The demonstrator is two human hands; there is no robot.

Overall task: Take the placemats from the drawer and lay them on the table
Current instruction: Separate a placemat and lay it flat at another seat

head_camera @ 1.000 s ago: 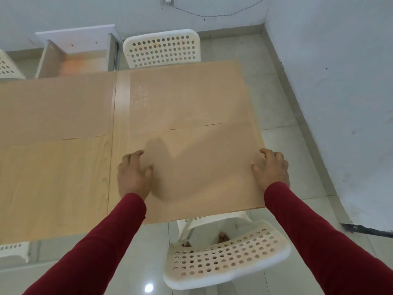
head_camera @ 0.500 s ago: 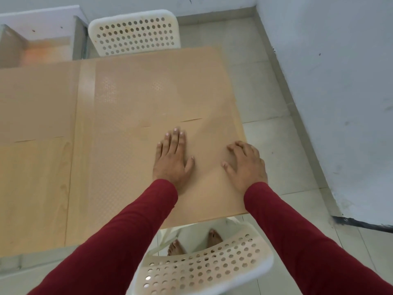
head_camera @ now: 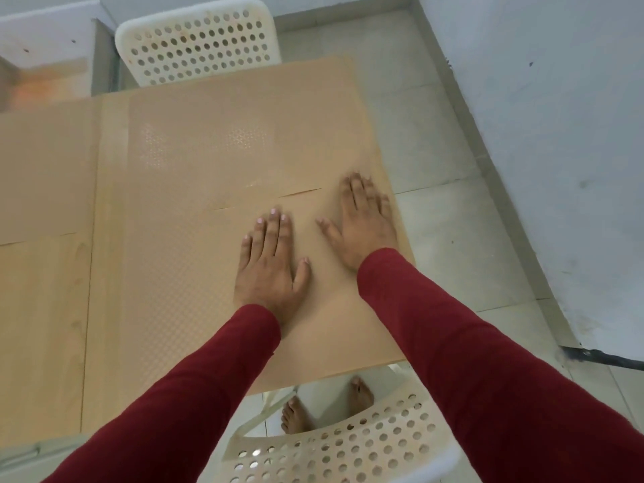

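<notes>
Tan textured placemats cover the wooden table (head_camera: 48,308). Both hands lie flat, fingers straight and holding nothing, on the near placemat (head_camera: 181,291): the left hand (head_camera: 268,263) beside the right hand (head_camera: 366,221). Just past the fingertips a seam meets the far placemat (head_camera: 226,134). Beyond stands a white chair (head_camera: 198,40).

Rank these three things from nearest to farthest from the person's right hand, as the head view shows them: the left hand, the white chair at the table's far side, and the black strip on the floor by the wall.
Measured from the right hand:
1. Left hand, flat on the placemat just beside it.
2. White chair, beyond the table's far edge.
3. Black strip, on the floor at the wall's foot, to the right.
</notes>
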